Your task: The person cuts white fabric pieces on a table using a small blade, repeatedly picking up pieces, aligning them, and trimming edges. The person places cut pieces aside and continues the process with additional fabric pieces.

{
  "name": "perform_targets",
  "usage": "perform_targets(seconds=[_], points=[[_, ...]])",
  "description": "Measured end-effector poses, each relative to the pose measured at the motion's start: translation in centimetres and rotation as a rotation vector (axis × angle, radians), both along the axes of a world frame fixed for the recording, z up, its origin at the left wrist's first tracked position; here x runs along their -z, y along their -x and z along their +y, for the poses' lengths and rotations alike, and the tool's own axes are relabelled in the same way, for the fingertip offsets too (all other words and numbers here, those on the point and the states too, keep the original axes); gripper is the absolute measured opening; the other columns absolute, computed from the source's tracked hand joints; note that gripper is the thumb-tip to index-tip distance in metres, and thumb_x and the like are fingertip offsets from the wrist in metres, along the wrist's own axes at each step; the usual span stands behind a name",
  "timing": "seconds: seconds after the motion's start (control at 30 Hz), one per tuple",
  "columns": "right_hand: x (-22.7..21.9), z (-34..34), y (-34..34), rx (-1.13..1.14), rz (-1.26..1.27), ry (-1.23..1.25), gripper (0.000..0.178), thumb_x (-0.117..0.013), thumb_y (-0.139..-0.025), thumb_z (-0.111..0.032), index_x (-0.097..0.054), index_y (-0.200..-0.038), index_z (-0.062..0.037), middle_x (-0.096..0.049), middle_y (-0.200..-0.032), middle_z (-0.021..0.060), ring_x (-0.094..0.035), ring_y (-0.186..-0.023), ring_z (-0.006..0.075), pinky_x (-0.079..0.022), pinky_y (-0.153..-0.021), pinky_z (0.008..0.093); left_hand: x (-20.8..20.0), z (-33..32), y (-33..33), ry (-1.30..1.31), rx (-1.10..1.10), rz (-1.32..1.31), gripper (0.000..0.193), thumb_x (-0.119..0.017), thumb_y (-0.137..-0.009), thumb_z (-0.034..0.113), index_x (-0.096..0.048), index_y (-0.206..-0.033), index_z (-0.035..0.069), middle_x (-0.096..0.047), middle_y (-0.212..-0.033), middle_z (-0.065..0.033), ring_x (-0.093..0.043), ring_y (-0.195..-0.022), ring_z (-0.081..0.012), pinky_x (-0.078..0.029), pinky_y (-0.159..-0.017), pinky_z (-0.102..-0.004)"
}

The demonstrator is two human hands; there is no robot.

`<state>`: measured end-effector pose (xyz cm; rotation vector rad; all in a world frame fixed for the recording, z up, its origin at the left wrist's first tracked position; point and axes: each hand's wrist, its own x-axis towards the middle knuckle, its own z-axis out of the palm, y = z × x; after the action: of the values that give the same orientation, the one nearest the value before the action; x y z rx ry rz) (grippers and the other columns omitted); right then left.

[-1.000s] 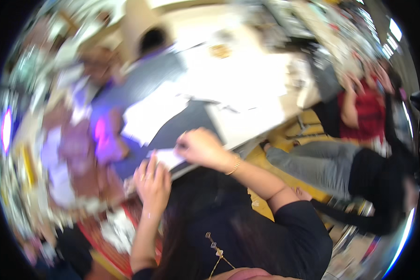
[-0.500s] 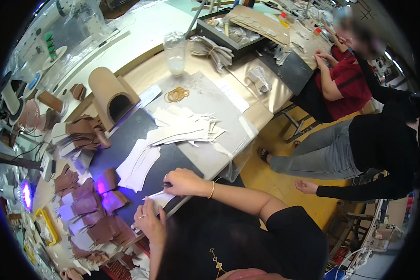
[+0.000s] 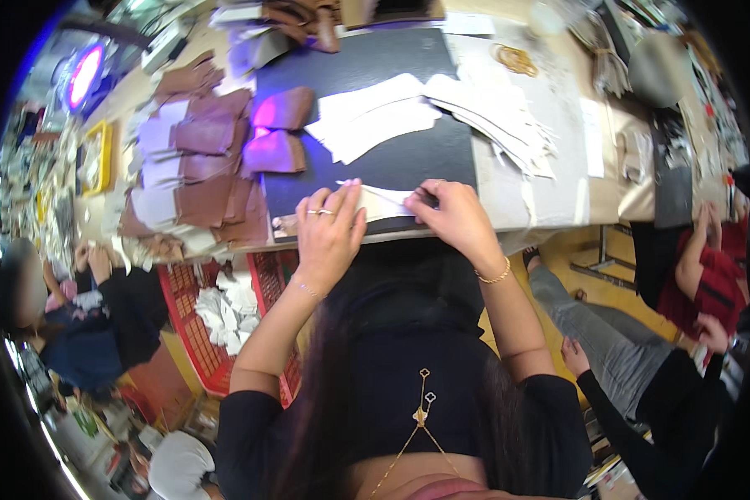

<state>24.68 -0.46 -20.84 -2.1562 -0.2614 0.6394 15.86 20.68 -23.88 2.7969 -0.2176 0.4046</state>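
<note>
My left hand (image 3: 329, 235) lies with fingers stretched over the left end of a narrow white cut piece (image 3: 385, 203) at the near edge of a black mat (image 3: 367, 65). At the other end of that piece, my right hand (image 3: 460, 220) is closed around a small dark tool, mostly hidden by the fingers, so its kind cannot be told. Just beyond lie fanned white pieces (image 3: 375, 115), with a larger pile of white pieces (image 3: 500, 117) to their right.
Brown pieces (image 3: 212, 137) are stacked left of the mat, and two brown curved pieces (image 3: 275, 150) rest on it under a purple-lit lamp (image 3: 85, 77). Rubber bands (image 3: 515, 59) lie far right. A red basket (image 3: 193, 325) stands below. Other people are on both sides.
My view has swung round, so the table now lies straight ahead. My right hand stays closed at the white piece's right end; my left hand still rests on it.
</note>
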Motion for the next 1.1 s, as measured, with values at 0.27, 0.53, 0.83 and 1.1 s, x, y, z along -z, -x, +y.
perform_targets(seconds=[0.27,0.53,0.83,1.1], points=[[-0.5,0.0,-0.5,-0.047,-0.051,0.093,0.03,-0.072,-0.093,-0.026,-0.072,-0.089,0.0035,-0.069,-0.067,0.0127,-0.064,-0.055,0.0171,-0.048,-0.057,0.0332,-0.1,-0.2,0.1,0.004,-0.002,-0.018,0.046,-0.074,-0.087,0.014,-0.066,-0.131,0.006,-0.066,-0.124,-0.0072,-0.057,-0.11,-0.0277,-0.043,-0.097,-0.0459],[-0.7,0.2,-1.3,-0.065,-0.08,0.135,0.031,-0.072,-0.09,-0.024,-0.069,-0.086,0.0056,-0.065,-0.07,0.0202,-0.063,-0.059,0.0306,-0.049,-0.061,0.038,0.0,-0.4,0.4,-0.172,0.035,0.045,0.052,-0.075,-0.085,0.019,-0.064,-0.136,0.014,-0.062,-0.131,-0.0109,-0.053,-0.114,-0.0306,-0.041,-0.097,-0.0484],[-0.9,0.6,-1.8,-0.091,-0.112,0.161,0.029,-0.072,-0.088,-0.021,-0.066,-0.086,0.0067,-0.065,-0.075,0.0251,-0.063,-0.069,0.0437,-0.051,-0.066,0.0419,-0.3,-1.4,0.6,-0.223,0.025,0.11,0.049,-0.069,-0.092,0.034,-0.061,-0.141,0.035,-0.056,-0.137,-0.0143,-0.049,-0.116,-0.0348,-0.038,-0.099,-0.0523],[-0.8,0.7,-2.5,-0.157,-0.106,0.218,0.029,-0.071,-0.085,-0.022,-0.068,-0.085,0.0064,-0.065,-0.074,0.0248,-0.065,-0.069,0.0432,-0.051,-0.066,0.0428,-0.8,-2.3,0.5,-0.235,0.013,0.17,0.051,-0.066,-0.095,0.042,-0.056,-0.145,0.045,-0.056,-0.139,-0.0207,-0.05,-0.12,-0.0411,-0.042,-0.099,-0.0552]])
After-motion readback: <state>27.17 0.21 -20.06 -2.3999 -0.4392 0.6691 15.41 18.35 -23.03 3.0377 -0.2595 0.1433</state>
